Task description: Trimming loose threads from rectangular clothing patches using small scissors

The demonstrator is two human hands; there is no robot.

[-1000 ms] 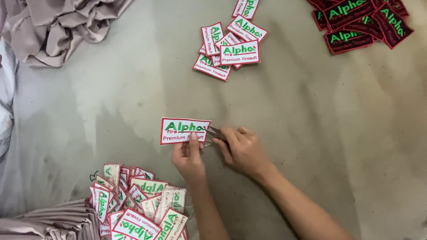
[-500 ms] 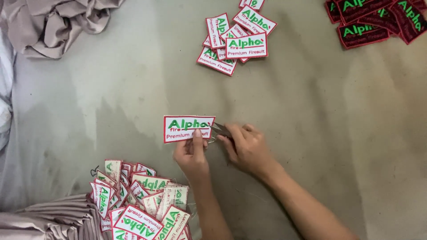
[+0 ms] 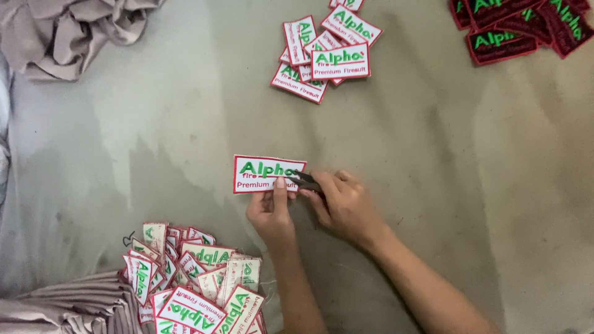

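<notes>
A white rectangular patch [image 3: 260,174] with a red border and green and red lettering lies flat on the grey surface. My left hand [image 3: 270,210] holds its lower right part, thumb pressed on top. My right hand [image 3: 341,203] grips small dark metal snips [image 3: 304,180] whose tips touch the patch's right edge.
A heap of like white patches [image 3: 195,284] lies at the lower left beside folded beige cloth [image 3: 59,306]. Another small pile of white patches [image 3: 325,52] sits at the top centre. Dark red-bordered patches [image 3: 516,28] fill the top right. Crumpled beige cloth [image 3: 74,31] lies top left.
The view has shifted slightly, so everything sits a little higher and to the right. Both hands stay on the same patch, with the snips still at its right edge.
</notes>
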